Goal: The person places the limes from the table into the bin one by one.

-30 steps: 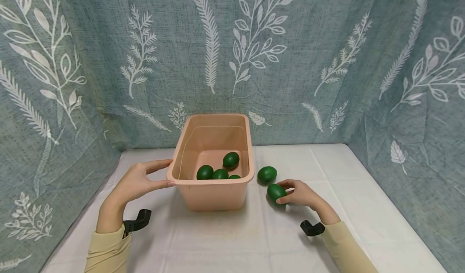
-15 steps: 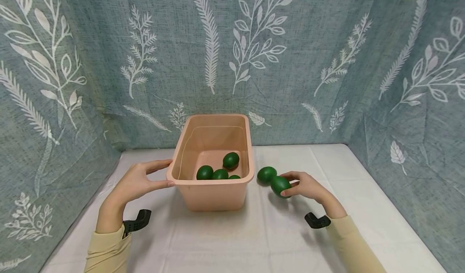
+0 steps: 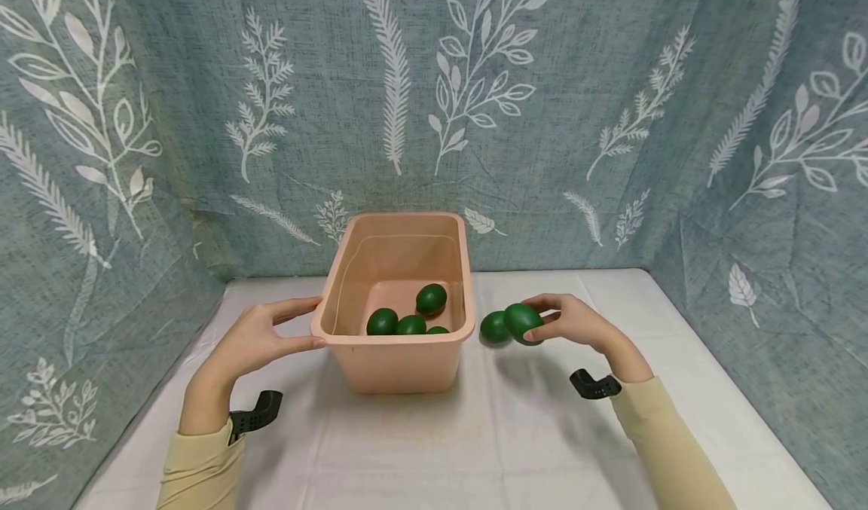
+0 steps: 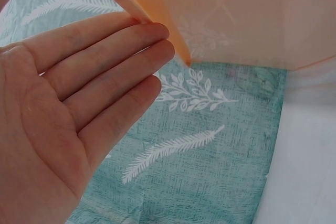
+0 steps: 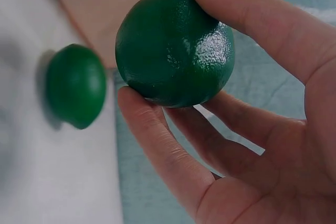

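Note:
A green lime (image 3: 521,322) is pinched between the thumb and fingers of my right hand (image 3: 573,320), raised above the table. In the right wrist view this lime (image 5: 170,48) sits at the fingertips, its shiny skin facing the camera. A second lime (image 5: 77,86) lies on the white cloth, partly covered by the held one in the head view. Left of it stands a peach plastic bin (image 3: 400,367) with several limes (image 3: 431,299) inside. My left hand (image 3: 254,340) touches the bin's left rim near the front corner, its fingers straight (image 4: 134,64) in the left wrist view.
A white cloth (image 3: 420,450) covers the table. Blue-green curtains with white leaf prints (image 3: 312,118) rise behind it and along both sides. The bin's front wall hides part of the limes inside. Black camera mounts (image 3: 595,384) sit on both wrists.
My right hand has lifted the lime off the cloth and moved it up and away, beside the other lime. The left hand and the bin have stayed put.

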